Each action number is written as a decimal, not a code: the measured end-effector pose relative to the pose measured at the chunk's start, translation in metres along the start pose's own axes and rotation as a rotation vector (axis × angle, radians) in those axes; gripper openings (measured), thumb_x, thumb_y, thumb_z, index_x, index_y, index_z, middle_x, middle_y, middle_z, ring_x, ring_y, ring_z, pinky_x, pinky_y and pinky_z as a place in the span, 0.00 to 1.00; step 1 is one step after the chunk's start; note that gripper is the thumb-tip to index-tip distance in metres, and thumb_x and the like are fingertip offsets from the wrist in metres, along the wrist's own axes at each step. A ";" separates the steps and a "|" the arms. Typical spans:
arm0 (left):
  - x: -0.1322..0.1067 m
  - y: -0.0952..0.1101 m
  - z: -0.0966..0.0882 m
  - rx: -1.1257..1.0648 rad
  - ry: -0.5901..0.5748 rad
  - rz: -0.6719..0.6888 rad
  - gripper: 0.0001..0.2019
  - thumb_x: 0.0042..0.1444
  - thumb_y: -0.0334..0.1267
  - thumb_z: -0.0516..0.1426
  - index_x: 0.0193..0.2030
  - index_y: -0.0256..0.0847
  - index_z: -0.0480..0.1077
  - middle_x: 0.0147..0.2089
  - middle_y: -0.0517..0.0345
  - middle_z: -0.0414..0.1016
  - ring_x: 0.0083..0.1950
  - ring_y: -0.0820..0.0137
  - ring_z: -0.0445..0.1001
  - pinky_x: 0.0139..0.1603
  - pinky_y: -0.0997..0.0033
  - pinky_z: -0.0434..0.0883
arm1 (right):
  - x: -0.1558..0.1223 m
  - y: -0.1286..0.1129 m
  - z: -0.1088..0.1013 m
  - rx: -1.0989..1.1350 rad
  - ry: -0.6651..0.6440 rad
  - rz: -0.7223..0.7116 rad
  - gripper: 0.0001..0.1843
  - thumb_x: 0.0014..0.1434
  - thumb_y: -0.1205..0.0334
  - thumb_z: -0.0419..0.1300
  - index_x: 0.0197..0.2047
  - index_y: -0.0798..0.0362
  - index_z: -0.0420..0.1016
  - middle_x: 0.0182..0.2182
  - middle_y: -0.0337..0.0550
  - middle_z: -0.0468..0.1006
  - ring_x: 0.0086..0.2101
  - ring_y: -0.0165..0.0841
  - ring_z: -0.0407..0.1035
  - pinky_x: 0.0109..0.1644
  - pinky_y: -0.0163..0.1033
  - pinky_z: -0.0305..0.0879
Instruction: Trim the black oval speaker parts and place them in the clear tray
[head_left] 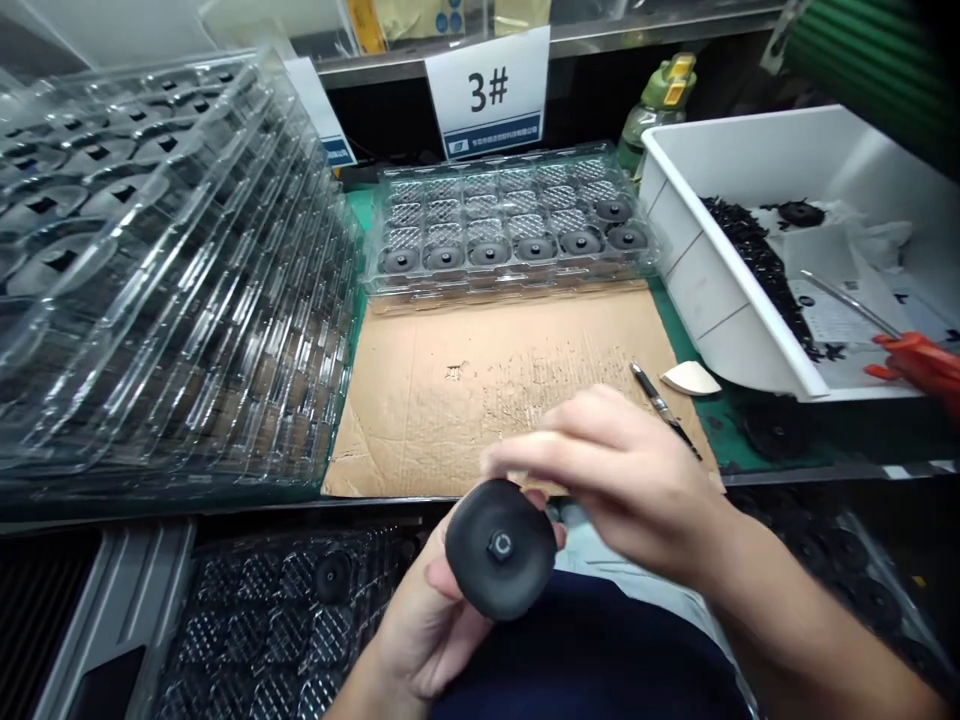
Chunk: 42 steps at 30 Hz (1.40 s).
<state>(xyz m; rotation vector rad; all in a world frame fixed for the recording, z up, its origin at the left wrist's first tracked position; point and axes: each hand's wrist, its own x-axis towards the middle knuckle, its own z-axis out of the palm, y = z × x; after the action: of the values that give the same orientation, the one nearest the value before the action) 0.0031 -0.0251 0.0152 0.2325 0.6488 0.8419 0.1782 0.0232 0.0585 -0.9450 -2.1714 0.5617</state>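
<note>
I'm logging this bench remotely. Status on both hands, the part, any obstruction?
Left hand holding black part, central hub facing camera. Right hand close by, contact unclear. Nothing seen covering part's face; pen-like tool on cardboard beyond.

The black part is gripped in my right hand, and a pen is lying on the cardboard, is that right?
Not quite: the head view shows the black part gripped in your left hand, not your right hand. The pen does lie on the cardboard.
</note>
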 end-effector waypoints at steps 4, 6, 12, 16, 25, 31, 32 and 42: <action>-0.005 0.006 -0.008 -0.157 -0.093 0.021 0.26 0.38 0.45 0.68 0.48 0.48 0.74 0.49 0.59 0.79 0.49 0.64 0.77 0.51 0.73 0.70 | -0.040 0.041 0.037 0.093 0.115 0.409 0.13 0.64 0.67 0.52 0.49 0.51 0.73 0.37 0.42 0.76 0.36 0.31 0.69 0.39 0.36 0.65; -0.005 0.008 -0.011 -0.159 -0.087 0.020 0.26 0.38 0.44 0.68 0.47 0.47 0.74 0.48 0.59 0.79 0.48 0.64 0.77 0.51 0.73 0.71 | -0.060 0.056 0.056 0.105 0.039 0.462 0.12 0.63 0.67 0.54 0.46 0.50 0.75 0.34 0.41 0.77 0.34 0.32 0.71 0.38 0.37 0.66; -0.003 0.010 -0.010 -0.127 -0.101 0.019 0.25 0.39 0.42 0.68 0.48 0.47 0.74 0.48 0.59 0.79 0.48 0.64 0.77 0.51 0.73 0.71 | -0.051 0.023 0.040 0.041 0.144 0.543 0.12 0.63 0.66 0.54 0.49 0.48 0.73 0.39 0.42 0.77 0.37 0.33 0.71 0.34 0.36 0.66; -0.003 0.007 -0.011 -0.079 -0.023 0.057 0.24 0.40 0.40 0.68 0.47 0.46 0.74 0.48 0.58 0.78 0.50 0.66 0.75 0.51 0.73 0.70 | -0.021 -0.029 0.017 0.030 0.198 0.148 0.19 0.63 0.72 0.52 0.54 0.46 0.69 0.39 0.40 0.77 0.34 0.32 0.69 0.36 0.38 0.62; -0.007 0.004 -0.014 -0.031 0.226 0.172 0.27 0.33 0.42 0.70 0.45 0.45 0.75 0.46 0.56 0.78 0.47 0.67 0.74 0.47 0.74 0.70 | -0.011 -0.026 0.038 0.146 0.115 0.163 0.18 0.61 0.75 0.52 0.50 0.51 0.73 0.36 0.39 0.79 0.32 0.30 0.69 0.37 0.38 0.59; -0.001 0.007 -0.020 -0.036 0.219 0.267 0.29 0.32 0.45 0.70 0.46 0.45 0.74 0.48 0.55 0.78 0.47 0.64 0.76 0.49 0.72 0.72 | -0.040 0.049 0.070 0.375 0.117 0.632 0.13 0.60 0.56 0.55 0.43 0.49 0.78 0.41 0.44 0.80 0.39 0.37 0.73 0.39 0.40 0.69; -0.001 0.007 -0.020 -0.036 0.206 0.274 0.28 0.33 0.45 0.69 0.45 0.45 0.74 0.49 0.56 0.77 0.47 0.64 0.76 0.49 0.71 0.72 | -0.047 0.058 0.076 0.337 0.128 0.653 0.14 0.59 0.56 0.55 0.43 0.50 0.78 0.40 0.45 0.80 0.39 0.38 0.73 0.39 0.41 0.69; 0.001 0.002 -0.011 -0.025 0.167 0.266 0.25 0.40 0.44 0.67 0.48 0.45 0.72 0.49 0.55 0.77 0.53 0.65 0.73 0.53 0.74 0.69 | -0.006 -0.031 0.052 0.109 0.343 0.360 0.13 0.62 0.66 0.54 0.48 0.56 0.74 0.36 0.44 0.79 0.29 0.31 0.70 0.32 0.38 0.65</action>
<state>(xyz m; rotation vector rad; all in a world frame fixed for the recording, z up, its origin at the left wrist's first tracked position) -0.0047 -0.0238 0.0070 0.2304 0.7732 1.1335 0.1288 -0.0070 0.0399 -1.2800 -1.6617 0.6271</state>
